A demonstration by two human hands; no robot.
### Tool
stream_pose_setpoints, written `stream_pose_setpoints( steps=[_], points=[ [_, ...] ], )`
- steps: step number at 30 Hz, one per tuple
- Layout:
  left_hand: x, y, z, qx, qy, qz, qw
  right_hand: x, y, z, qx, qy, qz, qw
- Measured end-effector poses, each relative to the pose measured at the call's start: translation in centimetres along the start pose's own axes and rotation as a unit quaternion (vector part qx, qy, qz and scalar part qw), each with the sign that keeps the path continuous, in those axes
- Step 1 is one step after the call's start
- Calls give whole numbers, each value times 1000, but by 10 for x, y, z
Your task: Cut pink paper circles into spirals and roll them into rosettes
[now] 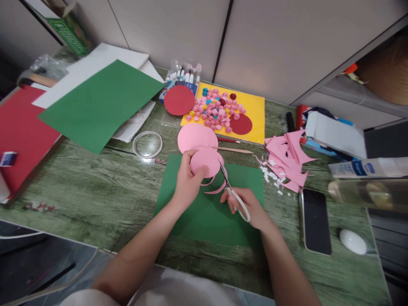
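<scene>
My left hand (187, 182) holds a pink paper circle (206, 162) by its left edge, above a green sheet (204, 216) on the table. My right hand (246, 205) grips white-handled scissors (230, 189), whose blades meet the circle's right edge. A thin curled pink strip (216, 189) hangs from the cut. Another pink paper disc (194, 137) lies flat just behind the held one.
A yellow sheet (255, 111) carries several small paper rosettes (214, 110) and a red disc (241, 123); another red disc (179, 100) lies left of it. Pink scraps (288, 159), a phone (315, 221), a tape ring (147, 144), large green paper (98, 104) and red paper (22, 131) surround.
</scene>
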State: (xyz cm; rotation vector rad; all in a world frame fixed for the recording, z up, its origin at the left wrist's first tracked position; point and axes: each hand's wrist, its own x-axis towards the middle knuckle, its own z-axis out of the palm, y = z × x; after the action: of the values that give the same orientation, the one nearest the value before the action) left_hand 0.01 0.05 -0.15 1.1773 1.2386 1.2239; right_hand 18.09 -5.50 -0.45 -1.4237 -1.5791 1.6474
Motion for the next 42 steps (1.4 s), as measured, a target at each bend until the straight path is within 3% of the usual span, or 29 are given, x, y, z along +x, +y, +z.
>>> stream_pose_setpoints(
  steps=[13,22,42],
  points=[
    [0,-4,-1,-17,5,0,1000,0,0,-1,-5,-5,7,1000],
    [-1,-2,-1,-20,-23,3,1000,0,1,-1,1,-7,-12,1000],
    [-1,-6,0,-28,10,2,1000,0,1,-1,-8,-9,10,1000]
  ],
)
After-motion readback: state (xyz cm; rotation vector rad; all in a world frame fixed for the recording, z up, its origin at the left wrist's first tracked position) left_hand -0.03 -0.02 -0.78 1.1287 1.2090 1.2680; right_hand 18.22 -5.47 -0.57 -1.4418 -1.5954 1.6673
